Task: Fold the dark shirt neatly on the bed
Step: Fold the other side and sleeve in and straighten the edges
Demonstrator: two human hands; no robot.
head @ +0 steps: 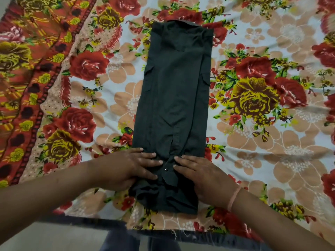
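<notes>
- The bed (272, 160) fills nearly the whole view, covered by a thin, lightly wrinkled cotton sheet (262, 42) printed with big red and yellow roses and peach flowers on a pale ground; a darker red and orange patterned border (23, 73) runs down its left side.
- The dark shirt (174, 98) lies in the middle of the sheet, folded lengthwise into a long, narrow strip of matte, soft-looking dark cloth. Its collar end points away from the person and its hem end lies at the near edge of the bed. Flapped pockets show on both long sides, and the near end is bunched and creased.
- The left hand (134, 167) lies flat, palm down, on the near left part of the strip, fingers spread and straight, gripping nothing.
- The right hand (203, 176) lies flat on the near right part in the same way, fingers extended, pressing the cloth without pinching it. The two hands are close, their fingertips just apart.
- A thin pink thread band (233, 198) circles the right wrist.
- A small round metal snap (165, 170) sits on the cloth between the fingertips.
</notes>
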